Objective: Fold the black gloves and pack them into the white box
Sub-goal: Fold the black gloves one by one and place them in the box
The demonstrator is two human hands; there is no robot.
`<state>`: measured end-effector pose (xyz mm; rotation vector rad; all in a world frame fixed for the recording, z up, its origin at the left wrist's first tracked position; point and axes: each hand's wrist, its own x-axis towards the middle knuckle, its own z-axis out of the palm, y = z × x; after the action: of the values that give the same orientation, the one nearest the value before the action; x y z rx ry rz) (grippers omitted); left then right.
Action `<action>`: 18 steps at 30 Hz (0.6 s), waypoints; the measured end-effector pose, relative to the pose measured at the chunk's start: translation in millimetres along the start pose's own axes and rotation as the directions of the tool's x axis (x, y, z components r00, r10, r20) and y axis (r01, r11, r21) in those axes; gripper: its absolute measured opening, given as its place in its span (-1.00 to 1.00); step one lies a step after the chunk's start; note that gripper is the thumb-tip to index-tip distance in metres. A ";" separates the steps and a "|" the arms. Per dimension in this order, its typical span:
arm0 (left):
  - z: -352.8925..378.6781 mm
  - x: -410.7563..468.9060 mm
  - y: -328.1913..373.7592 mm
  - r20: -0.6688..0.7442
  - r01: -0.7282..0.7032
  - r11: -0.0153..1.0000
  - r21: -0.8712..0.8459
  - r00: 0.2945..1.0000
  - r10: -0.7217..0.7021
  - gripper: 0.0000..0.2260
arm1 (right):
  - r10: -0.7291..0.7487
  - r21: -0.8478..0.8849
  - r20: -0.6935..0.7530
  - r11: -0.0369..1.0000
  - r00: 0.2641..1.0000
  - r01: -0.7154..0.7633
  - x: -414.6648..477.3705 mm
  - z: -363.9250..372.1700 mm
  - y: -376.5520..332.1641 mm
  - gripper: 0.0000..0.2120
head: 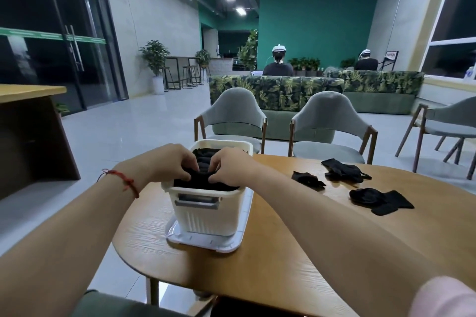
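The white box (206, 216) stands on its white lid on the wooden table, filled with a row of folded black gloves (206, 156). Both my hands are over the box's near end. My left hand (171, 162) and my right hand (230, 166) pinch a folded black glove (202, 179) between fingertips and thumbs, at the top of the box. Three loose black gloves lie on the table to the right: one small (307, 179), one further back (343, 170), one nearer and larger (378, 199).
The white lid (206, 242) sticks out under the box toward me. The round wooden table (283, 252) has its edge just left of the box. Two grey chairs (332, 123) stand behind the table, another at the far right. People sit beyond a sofa.
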<state>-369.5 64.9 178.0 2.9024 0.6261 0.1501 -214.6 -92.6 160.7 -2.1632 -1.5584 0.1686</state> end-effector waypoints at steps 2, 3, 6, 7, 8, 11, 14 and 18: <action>-1.1 3.6 -1.0 0.054 0.005 0.996 0.086 0.998 -0.009 -0.73 | -0.005 -0.058 0.047 0.998 0.999 0.008 1.9 -0.5 -2.1 -0.88; -0.8 5.4 -0.9 0.076 0.005 0.989 0.149 0.997 -0.017 -0.74 | -0.004 -0.075 0.077 0.997 0.997 0.009 2.7 0.7 -3.3 -0.89; 3.0 10.5 2.6 0.100 -0.017 0.936 0.351 0.995 -0.020 -0.84 | -0.007 -0.131 0.093 0.991 0.996 0.020 3.7 6.8 -7.8 -0.91; 5.7 11.9 3.6 0.109 -0.020 0.921 0.390 0.994 -0.024 -0.87 | -0.009 -0.161 0.079 0.987 0.997 0.022 4.3 10.2 -8.6 -0.91; 8.1 13.7 4.2 0.119 -0.022 0.908 0.419 0.992 -0.031 -0.89 | -0.013 -0.196 0.060 0.980 0.998 0.024 4.5 13.0 -9.6 -0.91; 12.5 13.6 14.3 0.133 -0.038 0.858 0.511 0.990 -0.036 -0.91 | -0.027 -0.286 -0.003 0.958 1.000 0.025 2.4 17.6 -9.8 -0.93; 9.2 14.3 15.5 0.118 0.000 0.868 0.496 0.991 -0.068 -0.81 | -0.047 -0.292 -0.031 0.956 0.998 0.036 -6.0 11.6 -7.9 -0.88; -10.6 12.2 28.4 0.145 0.019 0.886 0.463 0.985 -0.097 -0.71 | -0.033 -0.166 -0.115 0.986 0.993 0.014 -23.6 -9.6 5.7 -0.84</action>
<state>-348.5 46.0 194.4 3.2906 0.8133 -0.2870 -214.4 -118.7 162.7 -2.2343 -1.5793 -0.0980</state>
